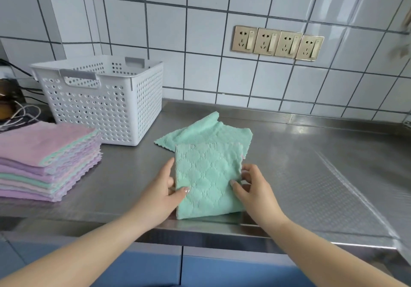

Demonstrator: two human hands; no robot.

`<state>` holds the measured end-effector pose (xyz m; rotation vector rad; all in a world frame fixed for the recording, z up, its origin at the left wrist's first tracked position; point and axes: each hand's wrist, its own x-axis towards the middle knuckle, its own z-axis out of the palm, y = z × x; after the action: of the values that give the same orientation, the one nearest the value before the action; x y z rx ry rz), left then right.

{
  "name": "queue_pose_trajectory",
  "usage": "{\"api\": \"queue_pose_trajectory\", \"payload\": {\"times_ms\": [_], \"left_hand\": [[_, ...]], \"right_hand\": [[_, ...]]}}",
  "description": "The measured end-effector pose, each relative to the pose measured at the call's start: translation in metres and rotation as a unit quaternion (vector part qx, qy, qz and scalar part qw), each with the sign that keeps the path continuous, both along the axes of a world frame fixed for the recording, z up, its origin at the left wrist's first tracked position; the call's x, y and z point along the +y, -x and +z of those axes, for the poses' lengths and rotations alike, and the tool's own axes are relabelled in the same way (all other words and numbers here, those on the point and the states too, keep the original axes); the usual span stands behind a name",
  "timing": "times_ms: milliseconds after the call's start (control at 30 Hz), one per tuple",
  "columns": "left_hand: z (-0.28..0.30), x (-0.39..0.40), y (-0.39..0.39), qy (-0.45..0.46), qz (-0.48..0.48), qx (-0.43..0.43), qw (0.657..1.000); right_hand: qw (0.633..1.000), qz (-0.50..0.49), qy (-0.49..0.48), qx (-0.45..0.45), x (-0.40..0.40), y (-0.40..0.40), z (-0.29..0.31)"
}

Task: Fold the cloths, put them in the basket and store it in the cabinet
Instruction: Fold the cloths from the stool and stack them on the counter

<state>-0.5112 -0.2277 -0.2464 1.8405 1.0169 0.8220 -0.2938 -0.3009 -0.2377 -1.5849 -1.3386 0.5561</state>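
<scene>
At the counter's (311, 175) front edge, my left hand (163, 194) and right hand (253, 189) pinch opposite sides of the folded green cloth (208, 180), basket (100, 100) at the back left.

Both bare arms reach forward and inward, hands meeting at either side of the folded green cloth (208, 180).

The left hand (161, 194) lies along the cloth's left edge, fingers stretched up beside it and the thumb laid over the top face, pinching that edge. The right hand (255, 189) sits at the right edge, fingers curled at the border, thumb pressed on the top face, its grip a pinch too. Both forearms enter from the lower corners, wrists straight, palms turned toward each other.
</scene>
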Motion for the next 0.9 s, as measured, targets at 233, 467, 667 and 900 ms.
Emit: {"api": "queue_pose_trajectory", "payload": {"times_ms": [233, 467, 667, 900], "left_hand": [[0.001, 0.020, -0.002, -0.073, 0.055, 0.140, 0.986], [0.004, 0.025, -0.003, -0.053, 0.022, 0.175, 0.983], [0.008, 0.032, -0.001, -0.077, 0.019, 0.183, 0.980], [0.023, 0.029, -0.032, -0.203, -0.057, 0.319, 0.924]], "right_hand": [[0.984, -0.017, 0.121, -0.127, 0.023, -0.004, 0.002], [0.975, -0.020, 0.157, -0.157, 0.030, -0.009, 0.005], [0.975, -0.031, 0.139, -0.173, 0.031, -0.015, 0.000], [0.929, -0.002, 0.107, -0.354, 0.049, 0.004, 0.017]]}}
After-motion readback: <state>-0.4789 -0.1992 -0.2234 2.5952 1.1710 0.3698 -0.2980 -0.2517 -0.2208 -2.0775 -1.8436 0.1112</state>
